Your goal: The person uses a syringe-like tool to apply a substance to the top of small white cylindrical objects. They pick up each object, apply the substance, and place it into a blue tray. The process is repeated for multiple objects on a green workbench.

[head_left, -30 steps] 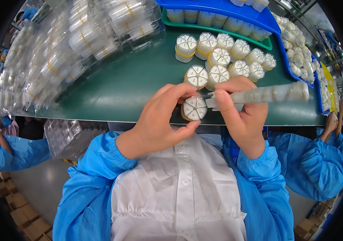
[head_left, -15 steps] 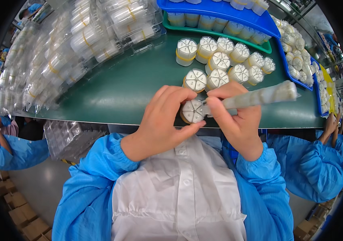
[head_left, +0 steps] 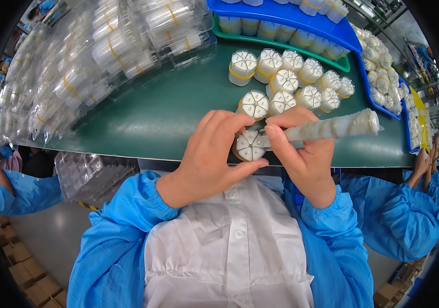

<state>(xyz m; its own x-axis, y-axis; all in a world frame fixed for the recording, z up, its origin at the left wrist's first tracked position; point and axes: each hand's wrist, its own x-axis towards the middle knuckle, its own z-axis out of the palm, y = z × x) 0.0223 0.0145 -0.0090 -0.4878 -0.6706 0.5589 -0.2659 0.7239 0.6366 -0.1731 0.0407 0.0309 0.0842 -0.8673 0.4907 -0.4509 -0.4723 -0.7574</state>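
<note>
My left hand (head_left: pixel 210 154) grips a small white round part (head_left: pixel 250 145) with a spoked, star-like top and a yellow band, held just over the near edge of the green table (head_left: pixel 168 113). My right hand (head_left: pixel 301 154) holds a long clear plastic sleeve (head_left: pixel 332 127) stuffed with white pieces, its near end touching the round part. Just beyond my hands, a cluster of several identical white round parts (head_left: pixel 286 82) stands upright on the table.
Clear plastic packs of white parts (head_left: pixel 101 51) pile up at the left. A blue tray (head_left: pixel 291 18) over a green tray (head_left: pixel 301 43) holds more parts at the back. Other people in blue sleeves (head_left: pixel 404 215) work at the right and left (head_left: pixel 8 185).
Both hands and the round part have drifted slightly toward me and tilted; the sleeve stays pressed against the part.
</note>
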